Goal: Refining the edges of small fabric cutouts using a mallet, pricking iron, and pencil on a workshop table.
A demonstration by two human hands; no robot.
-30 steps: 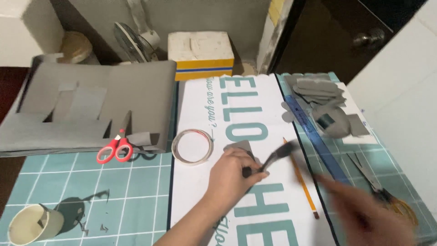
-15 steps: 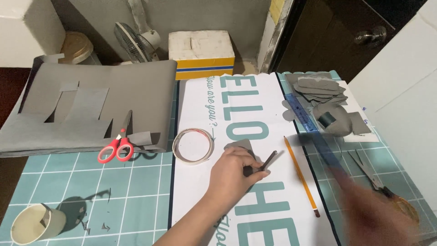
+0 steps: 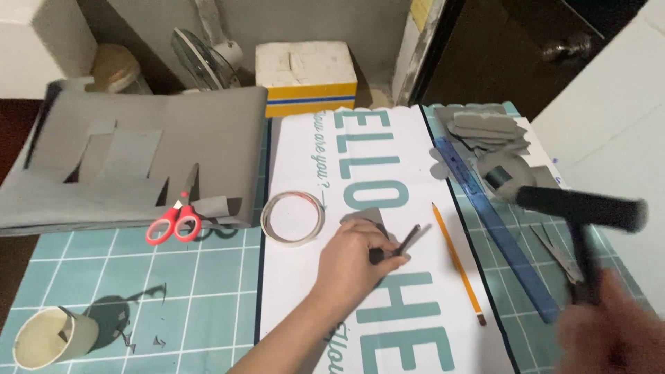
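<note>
My left hand (image 3: 357,256) rests on a white poster (image 3: 312,298) with teal letters and pinches a thin dark grey strip (image 3: 410,240) that points up and right. A grey paper cutout (image 3: 367,216) lies just above its knuckles. My right hand (image 3: 609,332) is blurred at the lower right and grips a black T-shaped tool (image 3: 582,208) with a long bar on top, held above the blue ruler (image 3: 499,232). A yellow pencil (image 3: 457,266) lies between the two hands.
A roll of clear tape (image 3: 292,218) and red scissors (image 3: 173,221) lie left of my left hand. Folded grey paper (image 3: 138,156) covers the teal cutting mat (image 3: 138,277). Grey cutouts (image 3: 485,128), small scissors (image 3: 561,256), a cardboard ring (image 3: 48,336) and a white and yellow box (image 3: 305,76) surround the poster.
My right hand has come up at the lower right with the black tool now in view. My left hand keeps its place with the strip.
</note>
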